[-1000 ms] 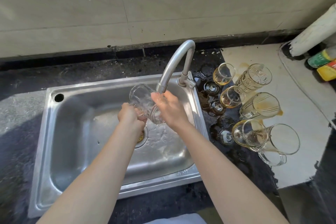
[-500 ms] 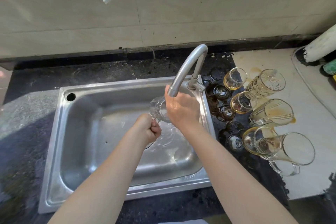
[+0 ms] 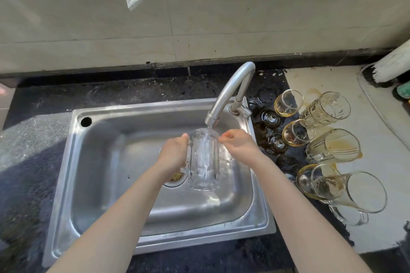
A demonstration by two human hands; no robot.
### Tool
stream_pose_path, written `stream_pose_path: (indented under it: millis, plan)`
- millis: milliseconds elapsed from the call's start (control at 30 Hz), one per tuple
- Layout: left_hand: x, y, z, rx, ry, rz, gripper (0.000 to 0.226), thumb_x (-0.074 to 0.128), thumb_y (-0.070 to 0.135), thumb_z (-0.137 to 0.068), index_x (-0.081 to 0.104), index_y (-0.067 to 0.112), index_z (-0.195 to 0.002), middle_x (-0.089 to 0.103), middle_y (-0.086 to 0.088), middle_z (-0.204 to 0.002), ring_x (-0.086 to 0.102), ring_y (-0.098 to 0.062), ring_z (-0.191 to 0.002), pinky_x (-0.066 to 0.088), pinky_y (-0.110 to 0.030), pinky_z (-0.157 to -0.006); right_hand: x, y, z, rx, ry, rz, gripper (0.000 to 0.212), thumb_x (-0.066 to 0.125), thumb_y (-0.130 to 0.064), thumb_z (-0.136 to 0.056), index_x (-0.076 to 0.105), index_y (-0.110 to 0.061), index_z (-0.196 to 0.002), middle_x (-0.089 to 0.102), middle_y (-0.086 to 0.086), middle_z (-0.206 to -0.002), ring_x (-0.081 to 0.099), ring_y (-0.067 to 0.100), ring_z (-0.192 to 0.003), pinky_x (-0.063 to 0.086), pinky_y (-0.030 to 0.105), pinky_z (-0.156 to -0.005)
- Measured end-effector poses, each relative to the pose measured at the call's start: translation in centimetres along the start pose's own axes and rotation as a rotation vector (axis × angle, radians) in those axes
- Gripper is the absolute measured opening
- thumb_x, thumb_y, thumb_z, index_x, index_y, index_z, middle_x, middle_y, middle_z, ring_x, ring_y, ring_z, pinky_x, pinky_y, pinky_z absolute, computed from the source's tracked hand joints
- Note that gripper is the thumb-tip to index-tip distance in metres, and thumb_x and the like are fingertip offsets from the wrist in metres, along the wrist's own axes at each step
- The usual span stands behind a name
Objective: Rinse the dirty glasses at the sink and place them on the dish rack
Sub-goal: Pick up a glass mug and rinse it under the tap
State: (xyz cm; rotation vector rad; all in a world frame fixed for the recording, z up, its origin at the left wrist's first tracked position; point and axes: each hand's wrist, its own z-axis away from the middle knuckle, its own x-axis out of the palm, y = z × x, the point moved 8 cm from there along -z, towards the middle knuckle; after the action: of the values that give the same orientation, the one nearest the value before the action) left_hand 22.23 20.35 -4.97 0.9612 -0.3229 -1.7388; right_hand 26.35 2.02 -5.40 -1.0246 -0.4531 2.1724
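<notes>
Mug (image 3: pixel 204 162): clear, vertically ribbed. Sink (image 3: pixel 93 184): silver. Counter (image 3: pixel 33 139): black with grey speckles. Wall (image 3: pixel 199 29): beige tile. Mat (image 3: pixel 388 139): cream, amber-stained. Glasses (image 3: pixel 288 103): clear with amber residue. Tumbler (image 3: pixel 325 109): clear, embossed pattern.

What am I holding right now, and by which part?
A clear glass mug, gripped by its handle in the left hand, under the faucet. The right hand is beside the rim; whether it touches cannot be told.
</notes>
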Motion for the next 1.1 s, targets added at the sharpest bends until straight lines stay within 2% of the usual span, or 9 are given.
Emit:
stream_pose_path:
  millis: [100,200,300,367,500,700,867,1000,1100]
  plan:
    - [0.5,2.3,0.9,0.232,0.028,-0.175,0.047,0.027,0.022,-0.103,0.030,0.012,-0.057,0.036,-0.004,-0.059,0.034,-0.025,-0.062,0.020,-0.036,-0.058,-1.9,-0.1,-0.3,-0.025,0.121,0.047,0.021,0.056,-0.030,-0.089,0.066,-0.014,-0.096,0.064,0.000,-0.090,0.061,0.019,-0.088,0.048,0.029,-0.073]
    - [0.5,2.2,0.6,0.258,0.043,-0.177,0.047,0.028,0.023,-0.103,0.028,0.013,-0.057,0.034,-0.001,-0.057,0.031,-0.019,-0.056,0.022,-0.033,-0.051,-3.3,-0.9,-0.1,-0.069,0.194,0.246,0.018,0.056,-0.031,-0.088,0.062,-0.014,-0.089,0.064,0.003,-0.089,0.061,0.024,-0.087,0.049,0.032,-0.073]
    - [0.7,2.2,0.6,0.268,0.038,-0.173,0.047,0.031,0.027,-0.102,0.030,0.015,-0.057,0.036,0.001,-0.056,0.033,-0.020,-0.056,0.024,-0.035,-0.053,-5.9,-2.1,0.3,-0.131,0.435,0.416,0.025,0.057,-0.028,-0.092,0.049,-0.010,-0.108,0.053,0.006,-0.106,0.055,0.026,-0.097,0.041,0.034,-0.070]
    - [0.7,2.3,0.7,0.279,0.041,-0.193,0.047,0.033,0.031,-0.102,0.035,0.015,-0.058,0.041,0.000,-0.058,0.037,-0.020,-0.057,0.025,-0.035,-0.056,-6.7,-2.7,-0.2,-0.177,0.524,0.548,0.036,0.057,-0.021,-0.092,0.041,-0.007,-0.122,0.046,0.011,-0.123,0.050,0.027,-0.112,0.043,0.035,-0.078]
    - [0.6,1.9,0.5,0.265,0.024,-0.189,0.048,0.034,0.036,-0.101,0.049,0.005,-0.068,0.046,-0.002,-0.060,0.045,-0.023,-0.061,0.032,-0.034,-0.059,-5.6,-2.9,-2.4,-0.205,0.389,0.753,0.037,0.048,-0.005,-0.093,0.043,-0.001,-0.129,0.051,0.016,-0.127,0.046,0.029,-0.120,0.042,0.034,-0.094]
    - [1.1,0.7,0.4,0.214,-0.064,-0.114,0.045,0.040,0.044,-0.097,0.059,0.005,-0.085,0.047,-0.007,-0.062,0.047,-0.020,-0.055,0.037,-0.028,-0.054,-6.7,-3.7,-2.9,-0.159,0.311,0.693,0.021,0.051,-0.005,-0.092,0.057,0.001,-0.111,0.061,0.019,-0.112,0.056,0.035,-0.108,0.046,0.037,-0.081]
    - [1.2,0.3,0.3,0.177,-0.091,-0.081,0.045,0.045,0.047,-0.094,0.060,0.006,-0.087,0.046,-0.003,-0.059,0.044,-0.019,-0.052,0.036,-0.026,-0.053,-8.4,-3.4,-3.9,-0.080,0.265,0.592,0.024,0.050,-0.008,-0.093,0.056,-0.003,-0.115,0.060,0.017,-0.114,0.057,0.035,-0.106,0.045,0.039,-0.082]
    - [0.8,-0.7,-0.1,-0.026,-0.089,0.038,0.038,0.045,0.041,-0.096,0.053,0.012,-0.073,0.045,-0.002,-0.053,0.037,-0.017,-0.043,0.028,-0.022,-0.049,-7.8,-3.6,-3.7,-0.090,0.252,0.675,0.028,0.047,-0.009,-0.094,0.052,-0.008,-0.122,0.055,0.015,-0.120,0.052,0.034,-0.112,0.044,0.039,-0.086]
    - [0.7,-3.2,0.1,-0.269,-0.104,0.260,0.032,0.042,0.030,-0.098,0.044,0.021,-0.068,0.035,0.001,-0.051,0.027,-0.012,-0.040,0.013,-0.015,-0.046,-6.8,-4.1,-2.4,-0.248,0.411,0.889,0.041,0.051,-0.014,-0.091,0.047,-0.011,-0.132,0.043,0.010,-0.138,0.035,0.028,-0.128,0.035,0.038,-0.100]
